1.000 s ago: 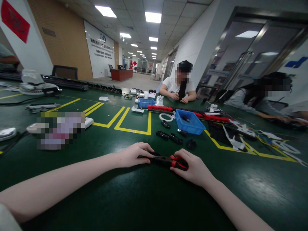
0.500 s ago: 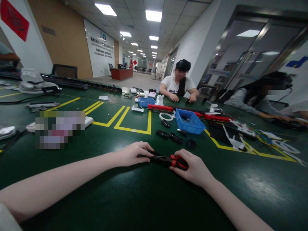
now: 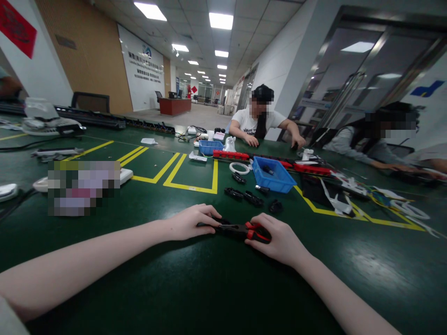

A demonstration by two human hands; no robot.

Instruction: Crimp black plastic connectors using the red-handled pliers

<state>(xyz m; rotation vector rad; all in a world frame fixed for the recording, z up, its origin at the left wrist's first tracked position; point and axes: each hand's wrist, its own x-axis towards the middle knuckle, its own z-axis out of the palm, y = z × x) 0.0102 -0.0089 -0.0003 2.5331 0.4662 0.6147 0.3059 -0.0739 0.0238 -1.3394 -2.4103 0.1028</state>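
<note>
Co-worker's hand (image 3: 298,141) is shifting outward. Left hand (image 3: 193,222) is pinching a black part (image 3: 224,220), seemingly steadying it; right hand (image 3: 279,239) is clasping long-nose pliers (image 3: 240,230).

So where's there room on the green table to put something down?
Bare table lies between the two forearms, on the near side of the red-handled pliers. Another patch runs from the right forearm to the yellow tape. It's crowded around the bigger blue bin, with black parts beside it.
</note>
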